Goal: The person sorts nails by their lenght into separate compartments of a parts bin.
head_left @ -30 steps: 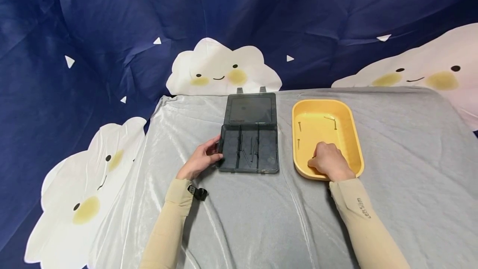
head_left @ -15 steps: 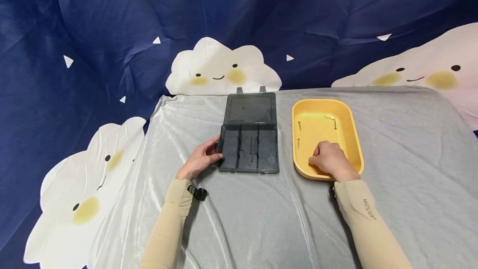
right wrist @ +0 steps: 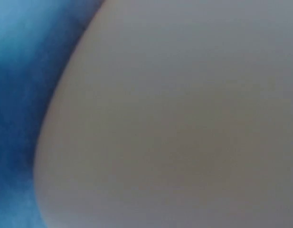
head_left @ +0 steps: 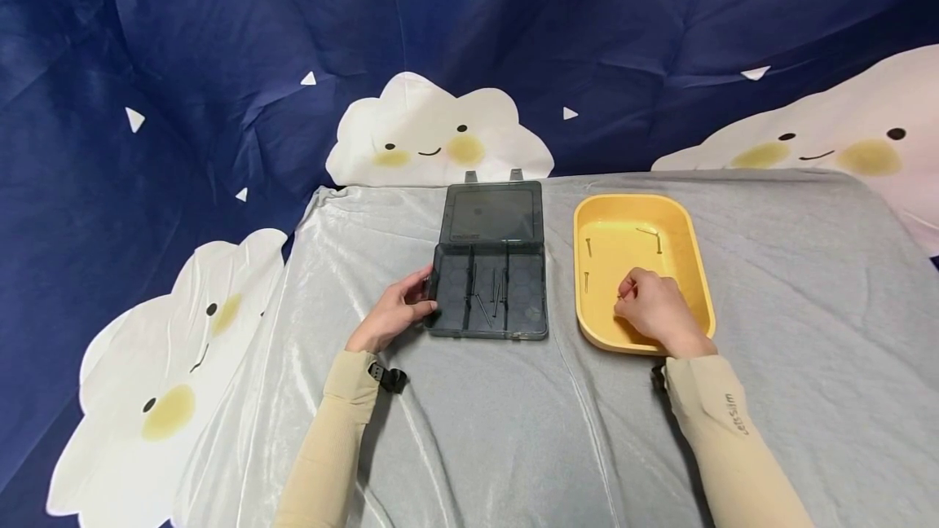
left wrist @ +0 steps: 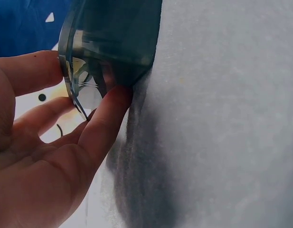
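Note:
A dark see-through compartment box [head_left: 525, 292] lies with its lid [head_left: 493, 214] folded back. Several thin dark screws [head_left: 482, 310] are in its middle compartment. My left hand [head_left: 394, 314] grips the box's left wall, thumb at the upper rim; the left wrist view shows the fingers [left wrist: 108, 118] against the box's side. Over the front part of a yellow tray [head_left: 700, 283], my right hand [head_left: 655, 310] has thumb and fingertips pinched together. A small bit of a screw [head_left: 620, 296] shows at those fingertips, mostly hidden. The right wrist view is a pale blur.
More screws [head_left: 586, 282] lie along the tray's left side, and a couple [head_left: 659, 244] near its back right. Grey cloth [head_left: 513, 430] covers the table. A dark blue curtain [head_left: 257, 39] with clouds hangs behind and to the left.
My right hand has lifted a little and shifted slightly right within the tray, its fingertips now pinching a screw. My left hand and the box have stayed in place.

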The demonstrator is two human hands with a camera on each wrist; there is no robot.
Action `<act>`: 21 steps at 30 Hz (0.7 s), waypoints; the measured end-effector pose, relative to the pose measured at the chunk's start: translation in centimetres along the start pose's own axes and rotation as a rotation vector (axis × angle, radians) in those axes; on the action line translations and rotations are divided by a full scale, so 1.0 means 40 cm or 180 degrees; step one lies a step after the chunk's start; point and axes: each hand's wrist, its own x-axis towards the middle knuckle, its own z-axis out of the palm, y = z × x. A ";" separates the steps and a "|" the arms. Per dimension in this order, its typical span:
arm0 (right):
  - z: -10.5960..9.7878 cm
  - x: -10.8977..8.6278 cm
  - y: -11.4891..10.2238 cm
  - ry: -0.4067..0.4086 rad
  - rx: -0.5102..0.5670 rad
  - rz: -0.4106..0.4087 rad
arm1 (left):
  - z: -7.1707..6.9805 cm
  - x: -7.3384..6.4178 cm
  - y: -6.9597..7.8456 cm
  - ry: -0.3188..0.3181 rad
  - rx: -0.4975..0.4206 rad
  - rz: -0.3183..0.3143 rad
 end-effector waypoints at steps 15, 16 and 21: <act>-0.029 -0.013 -0.018 -0.0015 0.0111 -0.0064 | -0.002 0.001 0.004 -0.0049 -0.0035 -0.0041; -0.031 -0.013 -0.019 0.0006 0.0115 -0.0081 | -0.001 0.001 0.003 -0.0036 -0.0023 -0.0029; -0.044 -0.019 -0.027 0.0106 0.0174 -0.0137 | -0.001 0.001 0.001 -0.0016 0.0006 -0.0012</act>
